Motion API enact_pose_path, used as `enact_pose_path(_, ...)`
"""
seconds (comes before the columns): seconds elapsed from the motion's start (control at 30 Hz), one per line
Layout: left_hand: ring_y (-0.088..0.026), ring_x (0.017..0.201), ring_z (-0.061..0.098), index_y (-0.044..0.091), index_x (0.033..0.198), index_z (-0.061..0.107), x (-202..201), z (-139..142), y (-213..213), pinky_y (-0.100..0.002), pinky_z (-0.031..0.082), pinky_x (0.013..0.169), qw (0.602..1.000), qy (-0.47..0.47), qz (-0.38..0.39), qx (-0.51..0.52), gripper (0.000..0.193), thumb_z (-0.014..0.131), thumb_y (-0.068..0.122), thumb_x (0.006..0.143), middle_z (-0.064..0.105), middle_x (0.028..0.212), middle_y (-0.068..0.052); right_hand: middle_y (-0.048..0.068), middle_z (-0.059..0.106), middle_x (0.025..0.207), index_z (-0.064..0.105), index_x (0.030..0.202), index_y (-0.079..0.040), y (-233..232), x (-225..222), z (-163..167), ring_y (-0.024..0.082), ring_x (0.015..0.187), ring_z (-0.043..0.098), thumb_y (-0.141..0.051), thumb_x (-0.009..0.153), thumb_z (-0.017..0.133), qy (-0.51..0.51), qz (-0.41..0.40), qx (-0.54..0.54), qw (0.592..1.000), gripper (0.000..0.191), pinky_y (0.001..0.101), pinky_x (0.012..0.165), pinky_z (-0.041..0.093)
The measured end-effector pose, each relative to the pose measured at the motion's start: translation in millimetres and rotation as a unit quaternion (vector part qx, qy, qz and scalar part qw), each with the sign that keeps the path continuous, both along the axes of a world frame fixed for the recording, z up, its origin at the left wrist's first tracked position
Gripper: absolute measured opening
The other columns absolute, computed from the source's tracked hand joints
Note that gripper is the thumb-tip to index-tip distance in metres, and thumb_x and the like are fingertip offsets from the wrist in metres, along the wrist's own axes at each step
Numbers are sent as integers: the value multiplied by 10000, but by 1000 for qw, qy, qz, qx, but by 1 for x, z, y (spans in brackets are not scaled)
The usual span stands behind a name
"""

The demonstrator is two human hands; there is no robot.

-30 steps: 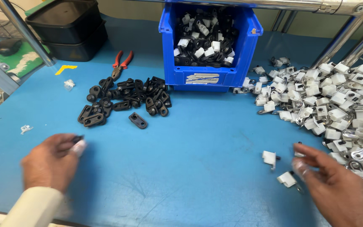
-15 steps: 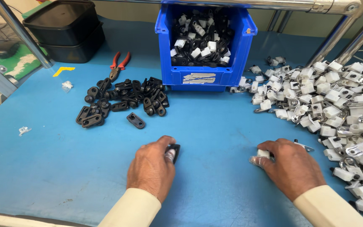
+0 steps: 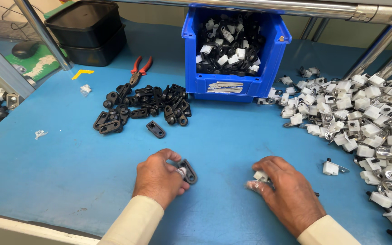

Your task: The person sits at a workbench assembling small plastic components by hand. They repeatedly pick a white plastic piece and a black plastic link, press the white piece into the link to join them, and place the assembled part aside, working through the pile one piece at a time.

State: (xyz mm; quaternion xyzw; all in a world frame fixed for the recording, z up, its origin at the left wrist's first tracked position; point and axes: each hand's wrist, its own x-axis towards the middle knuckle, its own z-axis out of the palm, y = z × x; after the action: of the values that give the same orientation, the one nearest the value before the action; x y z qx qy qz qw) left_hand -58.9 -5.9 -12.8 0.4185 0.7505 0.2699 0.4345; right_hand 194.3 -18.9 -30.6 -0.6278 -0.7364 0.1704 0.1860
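My left hand [image 3: 159, 178] rests on the blue table and grips a black oval clamp part [image 3: 188, 171] at its fingertips. My right hand [image 3: 288, 192] lies a short way to the right, fingers curled over a small white clip part [image 3: 261, 176]. A pile of black clamp parts [image 3: 144, 108] lies beyond my left hand, with one loose black piece [image 3: 156, 129] nearer. A large heap of white clip parts [image 3: 364, 124] spreads along the right side, and a single white clip [image 3: 331, 168] sits just right of my right hand.
A blue bin [image 3: 235, 84] full of black-and-white assembled pieces stands at the back centre. Red-handled pliers [image 3: 139, 70] lie behind the black pile. Stacked black trays [image 3: 89, 29] sit at the back left. Metal frame tubes [image 3: 37, 36] cross the left and right edges.
Both hands came in from the sides to the front middle of the table. The left hand has picked up a black clamp part and the right hand a white clip.
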Motion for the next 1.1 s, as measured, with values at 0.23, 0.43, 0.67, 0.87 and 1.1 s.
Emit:
enact_pose_path(0.23,-166,658,776,93,1141,715,25,2,-3,-283,632,562,998,-56,-3,-16,230,649,2,940,745,894,-79,39,755,1090,720,1199,-160,-4,-1,-12,244,1004,710,-248,899,708,-15,-60,85,994,312,379,848,564)
enact_pose_path(0.43,-131,658,741,77,1120,700,31,10,-6,-271,607,590,997,14,-66,-36,172,659,174,984,768,852,-78,38,761,1113,713,1205,-156,-9,1,-17,250,1038,697,-365,840,757,-39,-14,153,987,423,382,827,547)
enact_pose_path(0.67,-147,642,770,27,1041,618,31,10,-5,-297,614,559,996,49,-74,-25,74,617,31,967,750,837,-87,50,747,1050,688,1273,-196,-1,-1,-6,250,902,721,-340,908,738,4,-136,5,991,395,380,808,570)
enact_pose_path(0.87,-159,644,778,27,927,584,29,7,-6,-305,609,545,998,0,-52,-19,62,644,12,936,763,813,-125,88,752,1048,767,1114,-126,0,2,-19,275,912,699,-289,833,765,28,-110,126,986,325,390,782,560)
enact_pose_path(1.1,-225,631,788,-2,858,575,45,0,-6,-309,624,505,992,-116,10,-46,151,692,41,943,764,809,-155,99,772,989,785,1081,-86,11,4,-24,270,928,693,-226,825,782,-20,-50,177,983,292,386,812,543)
